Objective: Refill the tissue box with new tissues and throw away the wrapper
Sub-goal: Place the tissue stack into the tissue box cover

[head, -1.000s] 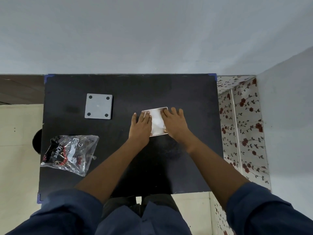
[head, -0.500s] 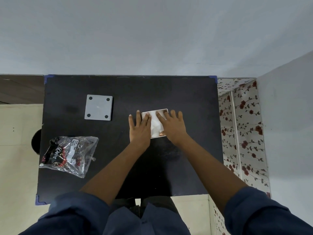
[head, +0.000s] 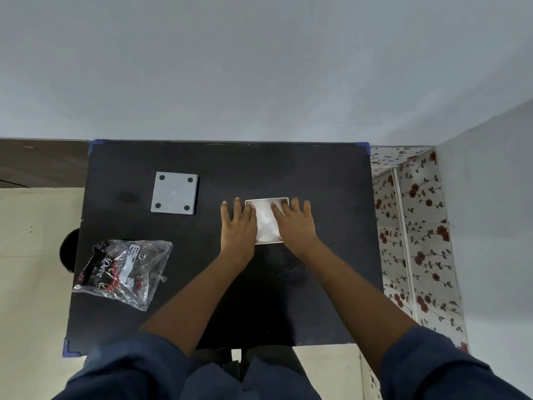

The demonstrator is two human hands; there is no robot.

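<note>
While both hands lie flat, fingers spread: left hand (head: 238,226), right hand (head: 294,223) press tissues (head: 266,223) into tissue box (head: 266,200), table centre | step: packing | next, likely: fit grey lid (head: 174,196), bin wrapper (head: 124,272)

Soft, even indoor light, slightly dim.
Faint sheen on the black table (head: 317,174); glare glints on the plastic wrapper (head: 127,269) at 8 o'clock; edges bow from wide-angle distortion.
</note>
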